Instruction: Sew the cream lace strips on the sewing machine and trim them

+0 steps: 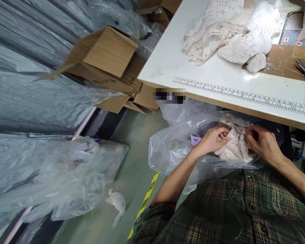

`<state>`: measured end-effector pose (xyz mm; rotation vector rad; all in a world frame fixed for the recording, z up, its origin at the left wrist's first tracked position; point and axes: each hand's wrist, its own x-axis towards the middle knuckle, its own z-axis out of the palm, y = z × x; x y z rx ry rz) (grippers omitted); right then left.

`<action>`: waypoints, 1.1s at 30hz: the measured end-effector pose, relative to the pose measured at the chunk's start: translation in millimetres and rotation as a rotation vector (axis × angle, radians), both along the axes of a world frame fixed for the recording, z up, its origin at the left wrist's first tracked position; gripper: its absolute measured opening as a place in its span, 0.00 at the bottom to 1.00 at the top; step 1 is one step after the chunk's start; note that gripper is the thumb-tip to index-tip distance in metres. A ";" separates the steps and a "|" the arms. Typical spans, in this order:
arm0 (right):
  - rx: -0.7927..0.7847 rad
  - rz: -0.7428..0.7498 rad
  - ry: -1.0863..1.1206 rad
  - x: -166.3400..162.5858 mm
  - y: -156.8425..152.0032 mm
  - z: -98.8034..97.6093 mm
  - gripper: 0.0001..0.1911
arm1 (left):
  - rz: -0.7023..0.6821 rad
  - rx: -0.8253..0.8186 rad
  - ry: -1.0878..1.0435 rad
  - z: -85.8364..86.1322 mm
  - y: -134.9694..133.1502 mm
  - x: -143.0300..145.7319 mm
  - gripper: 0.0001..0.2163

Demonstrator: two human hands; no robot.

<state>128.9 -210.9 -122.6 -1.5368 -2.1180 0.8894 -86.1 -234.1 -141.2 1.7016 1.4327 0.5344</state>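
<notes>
Both hands work low, beneath the table edge. The left hand [213, 139] has its fingers curled closed on the near edge of a cream openwork lace piece [234, 146], thumb on top. The right hand [263, 142], just at 3 o'clock from it, pinches the same lace piece between thumb and fingertips. The two hands are near each other but not touching. The lace piece lies bunched in the mouth of a crumpled clear plastic bag [173, 152], which spreads out toward 9 o'clock. A small pale purple paper label [195, 139] sits just at 9 o'clock of the left hand, seemingly inside the bag, though glare on the film makes that hard to tell. At 12 o'clock from the hands stands a white tabletop with a printed black ruler scale [218, 73], carrying a heap of cream lace trims [231, 34]. At 10 o'clock, well apart, brown cardboard boxes [109, 54] are stacked on the floor. A yellow and black striped floor tape [144, 200] runs at 7 o'clock
</notes>
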 end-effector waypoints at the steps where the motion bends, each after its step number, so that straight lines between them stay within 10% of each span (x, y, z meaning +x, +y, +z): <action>1: -0.010 -0.002 0.006 0.5 0.5 1.9 0.08 | 0.003 -0.002 -0.009 0.4 0.2 -0.5 0.08; 13: -0.162 0.069 -0.257 -17.5 -6.5 -0.5 0.14 | -0.239 0.126 0.109 8.2 -18.4 4.2 0.02; 23: -0.110 0.111 -0.178 -20.1 -29.6 -15.5 0.14 | -0.073 0.077 -0.125 -6.2 -28.5 -8.0 0.04; 33: 0.060 0.129 -0.132 -7.6 -31.3 3.3 0.19 | -0.186 0.022 -0.163 -2.0 -20.6 -12.3 0.09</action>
